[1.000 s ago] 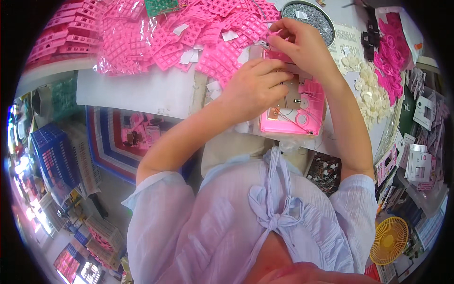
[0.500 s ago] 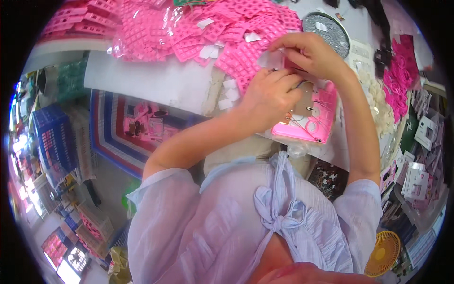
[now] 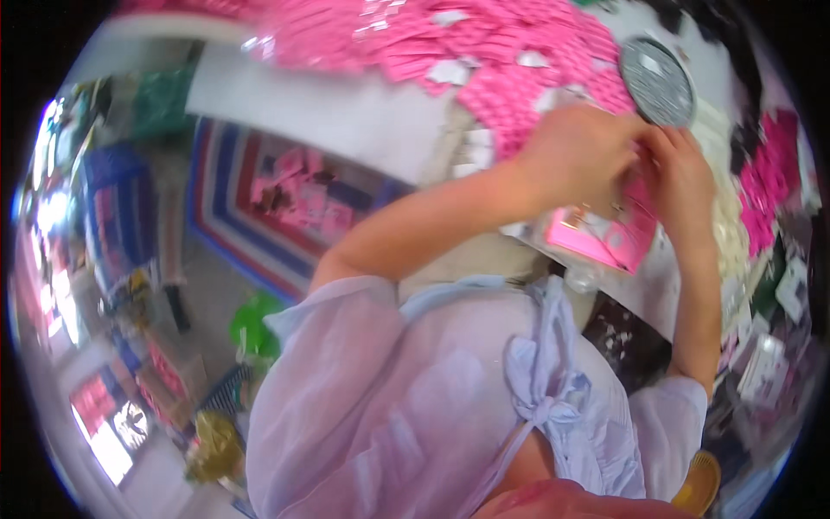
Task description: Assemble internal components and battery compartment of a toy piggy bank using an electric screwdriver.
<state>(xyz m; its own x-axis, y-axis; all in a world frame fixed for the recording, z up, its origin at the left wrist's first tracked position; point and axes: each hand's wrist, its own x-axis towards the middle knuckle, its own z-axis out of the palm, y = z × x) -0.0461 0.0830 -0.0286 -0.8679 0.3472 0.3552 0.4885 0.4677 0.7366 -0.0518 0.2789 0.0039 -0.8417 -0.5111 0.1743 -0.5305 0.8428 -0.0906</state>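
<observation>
An open pink plastic casing [image 3: 596, 245] with thin wires and small parts inside lies at the table's near edge. My left hand [image 3: 575, 160] is over its far left part, fingers curled in and pinched. Close against it, my right hand [image 3: 685, 177] bends over the casing's right side, its fingertips meeting those of the left. Both hands are blurred, and whatever lies between the fingers is hidden. Beyond them spreads a heap of pink button-grid pieces [image 3: 510, 104].
A round grey dish [image 3: 657, 82] stands past my right hand. Cream pieces [image 3: 733, 225] and magenta pieces [image 3: 765, 190] lie at the right. Left of me, a striped basket [image 3: 212, 195] holds pink parts. A crumpled clear plastic bit [image 3: 581, 278] sits by the casing's near edge.
The whole view has shifted, moving the scene rightward in the picture. My right hand has come nearer, from the far side to the casing's right side; the left has moved slightly right.
</observation>
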